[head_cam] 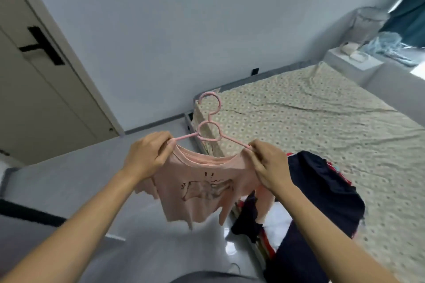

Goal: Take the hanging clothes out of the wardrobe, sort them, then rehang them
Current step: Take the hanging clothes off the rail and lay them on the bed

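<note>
I hold a pink shirt on a pink hanger in mid-air at the middle of my view, above the grey floor. My left hand pinches the shirt's shoulder and the hanger's end at 9 o'clock of the garment; my right hand pinches the other shoulder at 3 o'clock. A pile of dark clothes lies at 4 o'clock on the bed, whose patterned sheet stretches toward 2 o'clock.
</note>
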`<state>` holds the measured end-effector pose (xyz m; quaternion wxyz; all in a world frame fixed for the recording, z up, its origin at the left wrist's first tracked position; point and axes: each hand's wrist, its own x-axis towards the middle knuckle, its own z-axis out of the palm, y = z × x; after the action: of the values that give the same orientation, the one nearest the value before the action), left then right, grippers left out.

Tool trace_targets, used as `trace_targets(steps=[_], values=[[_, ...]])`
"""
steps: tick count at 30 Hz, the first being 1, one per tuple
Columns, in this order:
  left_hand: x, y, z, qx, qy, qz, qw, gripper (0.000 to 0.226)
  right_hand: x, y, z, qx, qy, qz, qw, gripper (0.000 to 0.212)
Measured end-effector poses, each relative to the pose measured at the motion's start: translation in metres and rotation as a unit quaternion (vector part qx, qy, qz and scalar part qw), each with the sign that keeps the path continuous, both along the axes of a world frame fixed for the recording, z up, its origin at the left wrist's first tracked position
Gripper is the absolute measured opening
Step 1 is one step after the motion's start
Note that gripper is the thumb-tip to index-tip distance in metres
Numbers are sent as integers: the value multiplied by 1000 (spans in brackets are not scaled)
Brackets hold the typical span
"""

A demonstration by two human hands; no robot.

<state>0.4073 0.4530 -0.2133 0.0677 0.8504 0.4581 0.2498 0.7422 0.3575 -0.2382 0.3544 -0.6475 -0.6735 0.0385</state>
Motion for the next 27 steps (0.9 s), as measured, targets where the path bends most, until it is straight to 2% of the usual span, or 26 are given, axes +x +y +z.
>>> trace_targets(steps=[5,10,20,27], values=[[100,39,-15,-35,7,-115,993,34,72,-37,-9,-25,14,-126,992,22],[184,59,-23,-63,7,-224,972,27,108,-82,-18,-58,35,-249,966,25],[268,77,-41,-80,4,-409,909,35,80,-149,-16,-99,54,-440,891,23],[310,84,-52,-104,-5,-457,883,24,67,-162,-17,-79,50,-510,855,24]])
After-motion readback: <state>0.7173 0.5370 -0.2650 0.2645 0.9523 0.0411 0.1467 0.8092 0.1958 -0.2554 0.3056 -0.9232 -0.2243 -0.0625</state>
